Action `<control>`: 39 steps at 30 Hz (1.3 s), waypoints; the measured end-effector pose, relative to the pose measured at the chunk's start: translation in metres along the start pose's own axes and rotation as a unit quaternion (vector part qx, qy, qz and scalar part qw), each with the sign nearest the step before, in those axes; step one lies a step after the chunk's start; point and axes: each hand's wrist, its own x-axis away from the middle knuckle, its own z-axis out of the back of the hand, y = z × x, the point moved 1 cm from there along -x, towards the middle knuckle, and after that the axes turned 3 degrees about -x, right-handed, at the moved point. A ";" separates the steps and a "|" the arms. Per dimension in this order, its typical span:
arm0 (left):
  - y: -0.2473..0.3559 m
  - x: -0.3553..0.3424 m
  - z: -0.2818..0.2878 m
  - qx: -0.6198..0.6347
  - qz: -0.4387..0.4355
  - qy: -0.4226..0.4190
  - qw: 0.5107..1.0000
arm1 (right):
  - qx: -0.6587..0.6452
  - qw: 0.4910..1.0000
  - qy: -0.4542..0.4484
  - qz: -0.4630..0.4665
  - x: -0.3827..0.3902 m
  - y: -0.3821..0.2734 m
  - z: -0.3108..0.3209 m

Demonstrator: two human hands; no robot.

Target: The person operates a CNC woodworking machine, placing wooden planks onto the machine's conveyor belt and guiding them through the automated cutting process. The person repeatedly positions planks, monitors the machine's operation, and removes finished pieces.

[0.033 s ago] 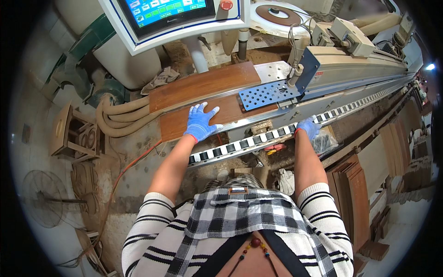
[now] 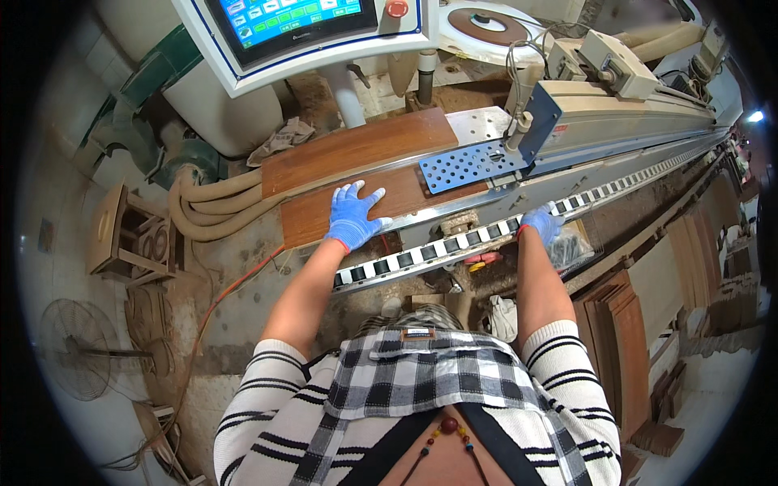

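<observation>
My left hand [image 2: 355,215], in a blue glove with pale fingertips, lies with spread fingers on a brown wooden board [image 2: 308,223] along the machine's metal edge. My gloved right hand [image 2: 540,223] is curled over a long rail with a row of rollers [image 2: 438,249], right of centre. A second brown board [image 2: 348,140] lies behind the first. A blue perforated plate [image 2: 470,168] sits just past the front board's right part, beside a blue and beige machine housing [image 2: 608,121].
A control panel [image 2: 312,36] stands above the boards. Flexible hoses [image 2: 211,219] curve at the left, near a wooden stool [image 2: 130,231], an orange cable [image 2: 243,278] and a fan [image 2: 77,348]. Stacks of brown panels [image 2: 620,340] stand at the right, and a white bundle [image 2: 502,318] lies below the rail.
</observation>
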 end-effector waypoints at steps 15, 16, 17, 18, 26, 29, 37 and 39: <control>-0.088 0.114 -0.009 0.062 0.292 0.090 0.950 | -0.008 1.000 -0.012 -0.005 0.002 -0.001 0.000; -0.089 0.113 -0.012 0.063 0.293 0.090 0.950 | -0.009 1.000 -0.009 -0.008 0.001 -0.001 0.000; -0.087 0.111 -0.012 0.065 0.296 0.090 0.949 | -0.007 1.000 -0.008 -0.007 0.002 -0.001 0.000; -0.086 0.111 -0.012 0.068 0.305 0.087 0.946 | -0.006 1.000 -0.008 -0.006 0.002 -0.001 0.001; -0.080 0.111 -0.012 0.082 0.334 0.091 0.935 | -0.014 1.000 0.012 0.000 -0.002 0.002 -0.004; -0.082 0.111 -0.014 0.078 0.333 0.098 0.935 | -0.003 1.000 0.004 -0.002 -0.001 0.001 -0.002; -0.082 0.110 -0.012 0.075 0.329 0.093 0.937 | 0.003 1.000 0.006 0.005 -0.001 0.002 -0.001; -0.083 0.110 -0.012 0.074 0.331 0.091 0.936 | 0.001 1.000 0.001 0.003 0.003 0.000 0.001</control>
